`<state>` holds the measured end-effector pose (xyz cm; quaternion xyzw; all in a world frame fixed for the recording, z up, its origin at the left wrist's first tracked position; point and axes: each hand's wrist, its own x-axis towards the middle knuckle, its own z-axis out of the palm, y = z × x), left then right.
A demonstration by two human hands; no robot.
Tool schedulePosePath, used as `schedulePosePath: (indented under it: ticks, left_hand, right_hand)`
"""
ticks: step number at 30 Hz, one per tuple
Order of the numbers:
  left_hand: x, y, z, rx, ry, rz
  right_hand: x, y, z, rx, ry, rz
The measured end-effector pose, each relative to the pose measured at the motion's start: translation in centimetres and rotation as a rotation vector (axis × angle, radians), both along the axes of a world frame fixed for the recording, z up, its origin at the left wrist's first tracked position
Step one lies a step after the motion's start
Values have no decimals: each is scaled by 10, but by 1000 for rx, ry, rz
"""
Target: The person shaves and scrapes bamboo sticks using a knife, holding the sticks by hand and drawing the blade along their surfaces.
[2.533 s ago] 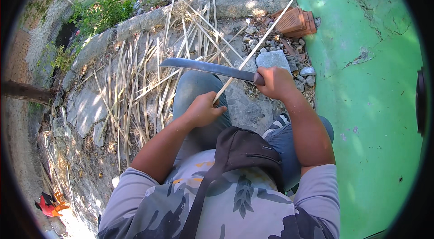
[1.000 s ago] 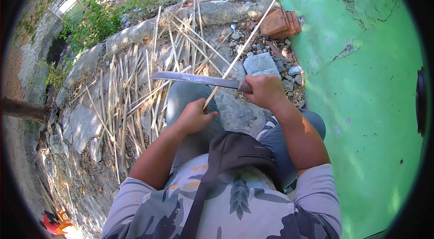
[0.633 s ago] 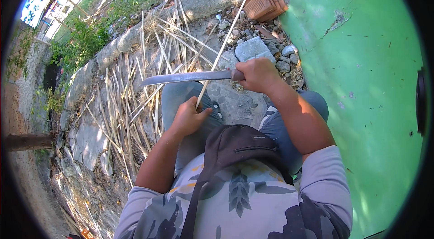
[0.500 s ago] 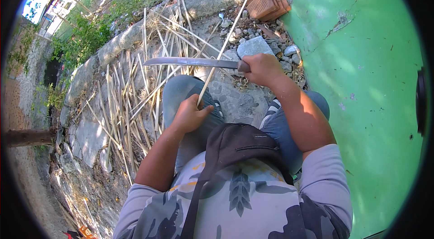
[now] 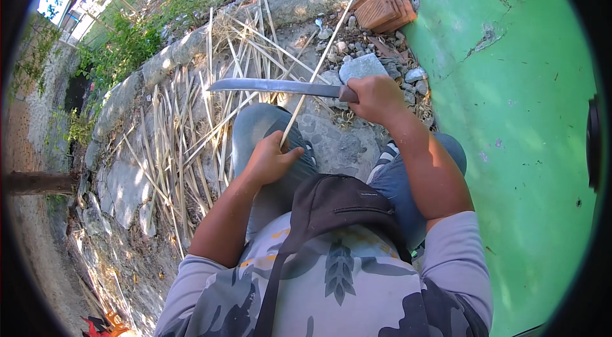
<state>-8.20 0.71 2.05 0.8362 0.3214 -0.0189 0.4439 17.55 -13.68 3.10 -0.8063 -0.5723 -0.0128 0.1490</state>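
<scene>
My left hand (image 5: 271, 157) is closed round the near end of a long, pale split bamboo strip (image 5: 327, 48), above my left knee. The strip slants up and away to the right. In my right hand (image 5: 377, 101) is the dark handle of a machete (image 5: 274, 86), its long blade pointing left. The blade crosses the strip close to the handle; whether its edge touches the strip I cannot tell. Many similar pale strips (image 5: 182, 139) lie loosely heaped on the ground to the left and ahead.
A grey stone block (image 5: 362, 67) lies among rubble beyond my right hand, with stacked orange roof tiles (image 5: 385, 11) farther off. The green painted surface (image 5: 510, 165) spreads on the right. A low stone kerb (image 5: 166, 60) curves behind the strips. A black bag (image 5: 344, 206) rests against my front.
The whole view has shifted slightly. Both hands keep their grip, and the machete and the strip hold nearly the same position against each other.
</scene>
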Motion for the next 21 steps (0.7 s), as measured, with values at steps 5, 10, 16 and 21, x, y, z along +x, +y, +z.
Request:
schedulePosePath:
  ticks: [5,10,16,21]
  left_hand:
    - [-4,-1,-3,-6,-16,-13]
    - [-3,2,-9,-20,-39,-23]
    - [-3,0,-4,-37,-32,-18]
    - [-4,1,-2,-59,-28,-13]
  right_hand:
    - [-2,2,-4,-17,-2,53]
    - [12,-2,-8,65,99,-93]
    - [-3,1,-1,22,-16,62]
    - [13,-5,3,50,35,-59]
